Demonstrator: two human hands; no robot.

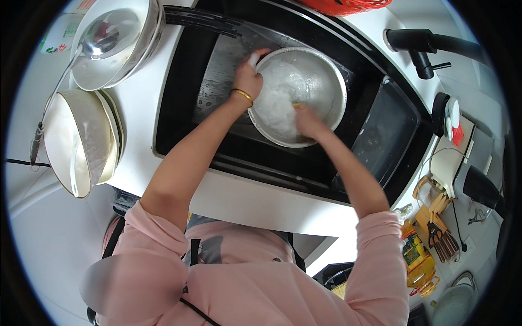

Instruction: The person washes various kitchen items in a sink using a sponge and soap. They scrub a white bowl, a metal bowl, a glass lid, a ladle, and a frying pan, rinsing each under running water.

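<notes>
A round metal basin (332,93) sits in the black sink, with whitish, cloudy wet streaks over its inside. My left hand (248,79) grips the basin's left rim, a gold bangle on the wrist. Something white (253,60) shows at its fingers, too small to name. Inside the basin, my right hand (308,121) is blurred, its fingers bent down against the lower middle of the bottom. A small yellow bit (296,105) shows at those fingers; whether it is a held thing or a ring I cannot tell.
Left of the sink (179,98) stand stacked white bowls (118,77) with a metal ladle (102,36) and tilted cream bowls (98,134). A black faucet (424,45) rises at upper right. A red plastic basket (342,5), an oil bottle (420,261) and utensils (442,240) border the counter.
</notes>
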